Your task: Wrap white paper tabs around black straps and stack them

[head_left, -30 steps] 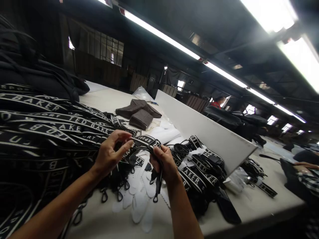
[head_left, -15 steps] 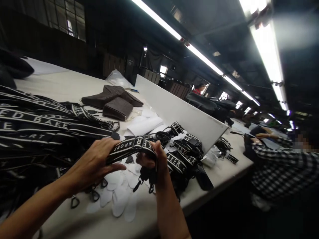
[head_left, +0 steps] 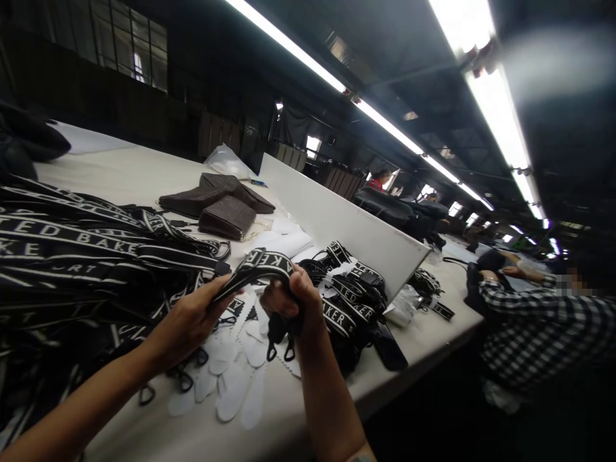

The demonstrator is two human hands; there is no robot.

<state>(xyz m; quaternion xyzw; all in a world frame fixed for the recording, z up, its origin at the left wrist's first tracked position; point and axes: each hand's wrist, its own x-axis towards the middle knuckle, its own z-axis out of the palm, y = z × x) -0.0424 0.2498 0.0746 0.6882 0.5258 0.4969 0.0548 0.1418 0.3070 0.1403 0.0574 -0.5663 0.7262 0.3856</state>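
Note:
A black webbing strap [head_left: 260,264] with white lettering and edge stripes arches between my two hands. My left hand [head_left: 195,314] pinches its left end between thumb and fingers. Around the folded right part of the strap, my right hand [head_left: 293,298] is closed, and dark metal hooks [head_left: 280,351] dangle below it. To the left spreads a large heap of similar straps [head_left: 67,250], with clips hanging at its front. Another pile of bundled straps [head_left: 344,308] lies just right of my right hand. White paper tabs [head_left: 235,388] are scattered on the table beneath my hands.
Dark brown pouches [head_left: 226,215] and a clear plastic bag [head_left: 228,162] lie farther back. A white board [head_left: 337,208] stands slanted across the table [head_left: 158,170]. A black phone [head_left: 391,348] rests near the edge. A person in a checked shirt [head_left: 543,314] is at the right.
My left hand has turned and closed more tightly on the strap. The strap's arch is narrower, and the slider loop that showed on it has gone from view.

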